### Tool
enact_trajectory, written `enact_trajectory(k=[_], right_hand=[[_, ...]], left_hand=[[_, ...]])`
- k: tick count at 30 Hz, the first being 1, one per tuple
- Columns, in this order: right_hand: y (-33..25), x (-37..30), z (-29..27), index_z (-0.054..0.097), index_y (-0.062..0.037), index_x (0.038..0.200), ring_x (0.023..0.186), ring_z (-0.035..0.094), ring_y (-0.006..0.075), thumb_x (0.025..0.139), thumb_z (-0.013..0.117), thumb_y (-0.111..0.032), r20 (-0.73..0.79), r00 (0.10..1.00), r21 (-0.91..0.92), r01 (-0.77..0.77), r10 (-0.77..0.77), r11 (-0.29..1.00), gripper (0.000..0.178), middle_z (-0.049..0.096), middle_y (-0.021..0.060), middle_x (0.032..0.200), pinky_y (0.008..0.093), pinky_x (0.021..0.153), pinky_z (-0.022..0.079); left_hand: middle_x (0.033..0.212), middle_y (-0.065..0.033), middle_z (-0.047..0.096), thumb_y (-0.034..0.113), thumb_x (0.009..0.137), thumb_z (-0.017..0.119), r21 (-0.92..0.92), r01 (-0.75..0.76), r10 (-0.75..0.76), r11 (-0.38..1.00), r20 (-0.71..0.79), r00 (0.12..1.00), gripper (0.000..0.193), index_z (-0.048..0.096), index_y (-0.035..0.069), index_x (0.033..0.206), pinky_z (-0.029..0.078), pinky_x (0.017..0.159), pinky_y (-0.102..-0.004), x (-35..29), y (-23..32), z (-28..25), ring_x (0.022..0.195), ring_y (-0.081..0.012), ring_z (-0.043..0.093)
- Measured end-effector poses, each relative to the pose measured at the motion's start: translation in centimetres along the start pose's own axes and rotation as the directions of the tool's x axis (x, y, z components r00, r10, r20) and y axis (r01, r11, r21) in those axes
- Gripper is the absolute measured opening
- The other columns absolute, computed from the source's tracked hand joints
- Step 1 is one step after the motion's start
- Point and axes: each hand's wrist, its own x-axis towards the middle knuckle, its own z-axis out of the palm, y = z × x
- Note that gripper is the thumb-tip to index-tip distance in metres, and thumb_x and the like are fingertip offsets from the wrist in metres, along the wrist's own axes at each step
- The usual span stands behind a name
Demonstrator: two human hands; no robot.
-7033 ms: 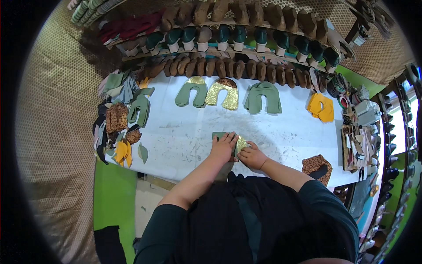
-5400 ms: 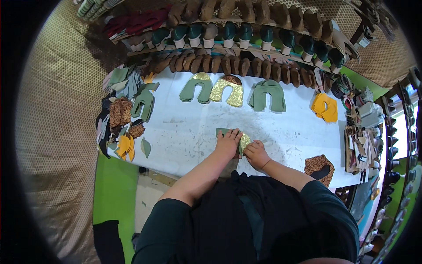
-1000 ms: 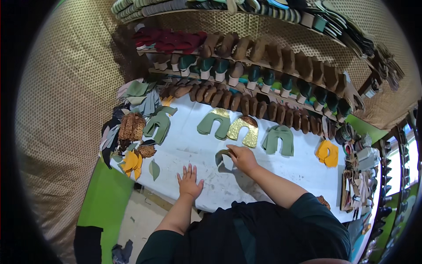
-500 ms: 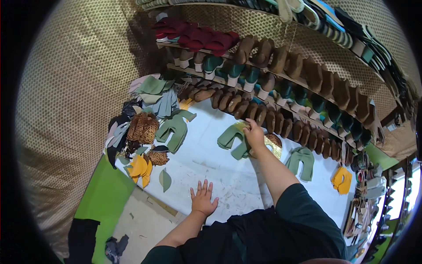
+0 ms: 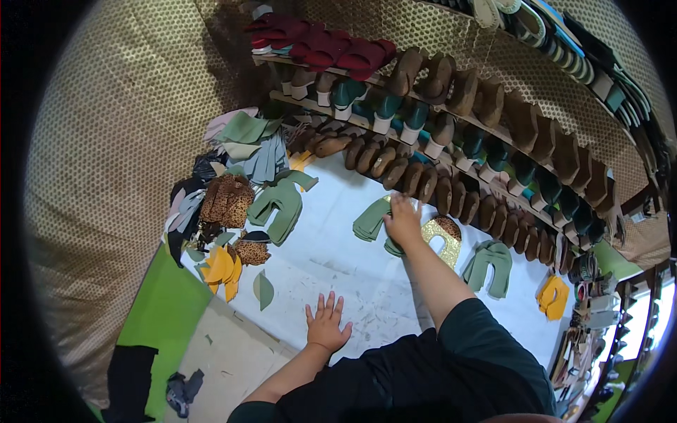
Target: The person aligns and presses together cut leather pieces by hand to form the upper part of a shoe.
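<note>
My left hand (image 5: 328,324) lies flat on the white tabletop (image 5: 296,292) near its front edge, fingers spread and nothing in it. Farther off, my right hand (image 5: 404,224) rests over a stack of green U-shaped cut pieces (image 5: 370,220), its fingers stretched out and partly covering the stack. A bit of gold shows at the stack's far edge. Just right of that hand sit a glittery gold U-shaped piece (image 5: 449,248) and a leopard-print piece (image 5: 447,225). Another green U-shaped stack (image 5: 488,266) lies farther right, and one more (image 5: 282,211) at the left.
At the left are leopard-print pieces (image 5: 227,201), yellow pieces (image 5: 224,268) and a green half-round piece (image 5: 264,290). A yellow stack (image 5: 553,296) lies at the right. Behind the table, shelves hold brown shoe lasts (image 5: 462,92), dark green heeled shoes (image 5: 388,109) and red slippers (image 5: 331,48).
My right hand has shifted slightly left and down over the green stack, uncovering more of the gold piece. The left hand stays in place. The view has tilted a little.
</note>
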Motion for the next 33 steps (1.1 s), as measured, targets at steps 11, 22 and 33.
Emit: enact_trajectory(k=[11,22,33], right_hand=[[-2.0,-3.9,-3.3,0.030,-0.0141,0.156,0.153,0.017,0.0261,0.099,0.046,-0.049,0.115,0.993,0.082,0.012,-0.021,0.997,0.069,0.024,0.0082,0.164,0.0608,0.120,0.002],[3.0,-17.4,-7.4,0.036,-0.0112,0.152,0.152,0.019,0.0288,0.096,0.051,-0.044,0.250,0.956,0.084,0.139,-0.156,0.987,0.066,0.033,0.0108,0.159,0.0655,0.118,0.004],[22.0,-21.3,-12.8,0.059,-0.0180,0.135,0.137,0.042,0.0252,0.091,0.058,-0.020,-0.007,0.839,-0.190,-0.536,0.544,0.823,0.044,0.058,0.0034,0.135,0.0706,0.115,0.014]], left_hand=[[0.163,-0.0112,0.025,0.045,0.084,0.061,0.013,0.005,-0.005,1.000,-0.025,1.000,0.080,0.035,0.016,0.153,0.007,0.117,-0.0657,-0.4,0.3,0.3,0.151,-0.0354,0.017],[0.163,-0.0114,0.027,0.042,0.084,0.062,0.016,-0.003,0.004,1.000,-0.071,0.997,0.077,0.038,0.015,0.152,0.006,0.118,-0.0634,-0.7,0.6,0.2,0.151,-0.0349,0.017],[0.162,-0.0117,0.028,0.040,0.085,0.060,0.030,0.020,-0.017,0.999,-0.099,0.995,0.076,0.037,0.014,0.152,0.006,0.120,-0.0605,-1.0,1.3,0.1,0.152,-0.0335,0.017]])
